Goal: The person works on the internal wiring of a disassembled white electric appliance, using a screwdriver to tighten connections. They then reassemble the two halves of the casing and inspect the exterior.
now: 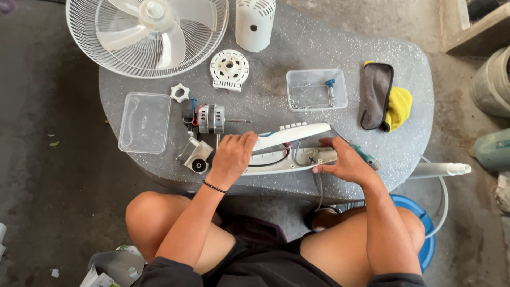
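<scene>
White fan grille with blades (147,33), fan motor (210,119), two clear tubs (144,122), grey-and-yellow cloth (385,95)

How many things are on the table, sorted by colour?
White: 6, fan guard with blades, motor cover, round part, nut, bracket, control housing
Clear: 2, tubs
Metal: 1, motor
Grey-yellow: 1, cloth
Total: 10
</scene>
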